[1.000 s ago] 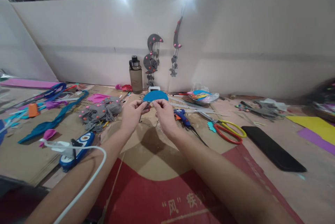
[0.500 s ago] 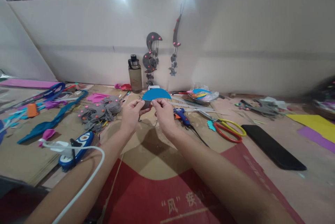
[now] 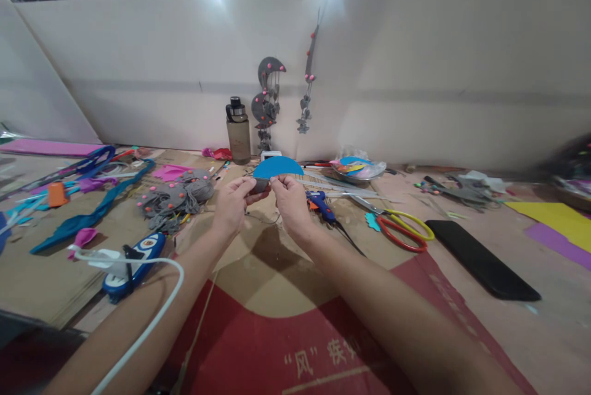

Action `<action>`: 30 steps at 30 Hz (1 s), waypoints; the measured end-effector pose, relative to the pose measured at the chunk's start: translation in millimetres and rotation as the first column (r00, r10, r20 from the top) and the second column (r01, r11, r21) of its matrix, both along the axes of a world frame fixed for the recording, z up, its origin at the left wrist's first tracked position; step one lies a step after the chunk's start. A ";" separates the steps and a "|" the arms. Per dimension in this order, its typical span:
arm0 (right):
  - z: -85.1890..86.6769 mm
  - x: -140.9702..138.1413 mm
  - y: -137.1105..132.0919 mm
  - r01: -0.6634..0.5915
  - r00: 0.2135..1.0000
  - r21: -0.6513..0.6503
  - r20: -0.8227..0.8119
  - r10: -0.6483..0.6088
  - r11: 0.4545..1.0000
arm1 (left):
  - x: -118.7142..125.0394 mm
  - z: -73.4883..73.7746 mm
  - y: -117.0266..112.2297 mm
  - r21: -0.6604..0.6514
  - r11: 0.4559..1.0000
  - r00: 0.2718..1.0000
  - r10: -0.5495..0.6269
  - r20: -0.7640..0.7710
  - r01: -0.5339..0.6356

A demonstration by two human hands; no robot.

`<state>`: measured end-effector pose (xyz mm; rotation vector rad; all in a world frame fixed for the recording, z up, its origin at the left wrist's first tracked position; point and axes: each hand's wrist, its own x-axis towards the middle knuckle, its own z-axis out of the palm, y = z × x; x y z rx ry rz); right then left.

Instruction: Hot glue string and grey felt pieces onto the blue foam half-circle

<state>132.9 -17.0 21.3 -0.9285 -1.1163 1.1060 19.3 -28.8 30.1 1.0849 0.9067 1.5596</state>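
Observation:
Out in front of me, both hands meet at a small dark grey felt-like piece [image 3: 261, 185]. My left hand [image 3: 231, 203] pinches its left end between thumb and fingers. At its right end, the thumb and fingers of my right hand [image 3: 290, 199] are closed on it. A flat blue piece with a rounded top edge [image 3: 279, 166] shows just above and behind the fingertips; the hands hide its lower part. A thin thread or wire [image 3: 263, 221] hangs in a curve below the hands.
A blue glue gun [image 3: 323, 205] and red-yellow-handled scissors [image 3: 401, 229] lie to the right, near a black case [image 3: 482, 259]. Leftward are grey yarn pieces [image 3: 178, 195] and a blue power strip [image 3: 133, 266]. A bottle [image 3: 239, 136] stands behind; a white cable [image 3: 173, 296] crosses my left forearm.
Both hands and the grey piece have shifted very slightly to the right. The blue piece has moved a little with them. My grip looks the same.

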 end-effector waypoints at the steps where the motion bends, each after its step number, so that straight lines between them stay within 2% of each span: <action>1: -0.5 0.4 0.2 -0.009 1.000 -0.002 -0.003 0.009 1.000 | -0.4 -0.1 0.4 -0.004 1.000 1.000 -0.007 0.001 0.007; 8: -1.8 1.7 1.4 -0.031 0.999 -0.011 -0.014 0.031 0.999 | -0.3 0.1 1.3 -0.041 0.994 0.994 -0.104 0.044 0.106; 13: -2.4 2.5 2.7 -0.001 1.000 -0.009 -0.007 0.001 1.000 | 2.4 2.4 -0.8 -0.037 0.993 0.993 -0.111 0.044 0.112; 16: -1.8 2.6 1.5 -0.016 1.000 -0.007 -0.014 0.016 1.000 | 3.8 3.9 -1.9 -0.034 0.997 0.998 -0.062 0.006 0.062; 21: -0.8 1.8 -2.0 0.004 1.000 0.000 0.017 -0.004 1.000 | 4.6 3.7 -4.1 -0.012 0.996 0.991 0.090 -0.100 -0.092; 25: -1.9 1.5 -3.0 0.042 0.997 0.055 0.059 -0.046 0.998 | 4.2 4.2 -6.2 0.045 0.985 0.951 0.175 -0.256 -0.169; 30: -2.3 1.4 -7.2 0.077 0.982 0.131 0.163 -0.098 0.988 | 3.2 5.8 -7.2 0.068 0.976 0.905 0.217 -0.366 -0.206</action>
